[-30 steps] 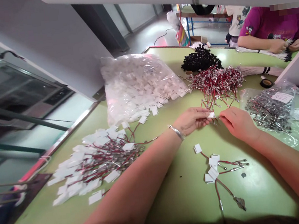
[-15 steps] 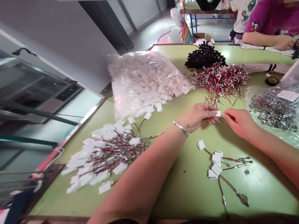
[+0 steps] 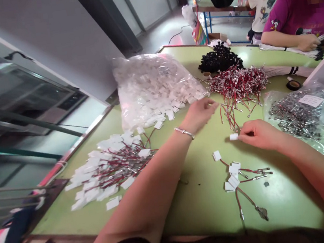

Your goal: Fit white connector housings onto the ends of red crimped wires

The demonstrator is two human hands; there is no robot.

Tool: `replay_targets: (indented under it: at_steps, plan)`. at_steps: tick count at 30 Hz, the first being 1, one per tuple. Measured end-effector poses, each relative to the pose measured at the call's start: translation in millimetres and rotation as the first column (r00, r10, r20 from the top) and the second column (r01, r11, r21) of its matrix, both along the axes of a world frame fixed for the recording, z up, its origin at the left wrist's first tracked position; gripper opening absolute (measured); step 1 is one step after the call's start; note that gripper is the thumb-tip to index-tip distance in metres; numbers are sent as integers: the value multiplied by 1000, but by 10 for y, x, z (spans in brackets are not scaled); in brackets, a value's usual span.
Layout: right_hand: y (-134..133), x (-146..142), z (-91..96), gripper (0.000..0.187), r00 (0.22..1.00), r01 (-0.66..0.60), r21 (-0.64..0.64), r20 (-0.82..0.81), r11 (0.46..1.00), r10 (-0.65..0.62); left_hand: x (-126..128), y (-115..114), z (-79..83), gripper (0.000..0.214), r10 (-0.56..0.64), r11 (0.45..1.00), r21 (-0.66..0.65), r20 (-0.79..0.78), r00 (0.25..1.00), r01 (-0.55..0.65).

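My right hand (image 3: 256, 134) pinches a small white plastic connector housing (image 3: 233, 137) between thumb and fingertips, just above the green table (image 3: 209, 207). Any wire in that housing is hidden by my fingers. My left hand (image 3: 202, 113) is raised up and to the left of it, its fingers stretched loosely toward a heap of short red wires with metal terminals (image 3: 239, 83). Nothing shows in the left hand. Nearer to me lie several red wires with white housings on them (image 3: 231, 176), some ending in metal terminals.
A large clear bag of white housings (image 3: 151, 87) lies at the back left, above a pile of wired housings (image 3: 110, 164). Black parts (image 3: 219, 58) are heaped behind the red wires. On the right is a bag of metal terminals (image 3: 296, 113). A co-worker (image 3: 300, 19) sits across the table.
My hands have come apart. The left hand has let go of the white housing and moved up and left; the right hand keeps the housing, slightly lower.
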State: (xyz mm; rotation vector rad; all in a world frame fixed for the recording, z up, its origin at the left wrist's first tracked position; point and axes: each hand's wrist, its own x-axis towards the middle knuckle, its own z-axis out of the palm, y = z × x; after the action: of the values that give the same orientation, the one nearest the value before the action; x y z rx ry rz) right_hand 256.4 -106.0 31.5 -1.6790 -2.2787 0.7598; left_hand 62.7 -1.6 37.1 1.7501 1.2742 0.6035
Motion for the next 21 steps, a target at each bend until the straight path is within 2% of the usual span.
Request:
replay_targets:
  at_steps: [2,4,6,8,10,12,14,17,19,21]
  plan:
    - [-16,49,54,25,983,-172,-136,33,976,178,-60,103,-42,25,141,988,75,-64,988,-136]
    - [8,74,95,29,968,-228,-232,47,946,245,-135,208,-85,23,180,977,144,-161,970,-158]
    - [82,42,108,33,987,-92,-179,110,979,113,-243,309,-92,22,252,945,280,-292,923,-170]
    - [180,-60,77,33,972,144,2,187,990,-142,-387,395,-60,25,378,890,413,-427,822,-194]
    - [260,-209,3,33,903,309,188,250,932,-350,-540,460,-12,31,456,866,456,-551,699,-205]
    - [297,-350,-94,41,852,324,312,314,893,-419,-664,503,26,37,455,880,430,-641,618,-201]
    - [298,-423,-181,43,840,257,361,375,896,-392,-734,529,39,42,420,902,390,-697,581,-184]
    - [280,-334,-252,31,862,149,334,417,931,-287,-772,560,9,41,377,922,357,-744,552,-149]
    - [275,-170,-265,33,890,68,324,408,944,-204,-797,592,-38,36,337,936,331,-756,561,-117]
    - [275,13,-265,38,916,10,329,375,944,-140,-836,633,-95,31,301,944,317,-723,622,-89]
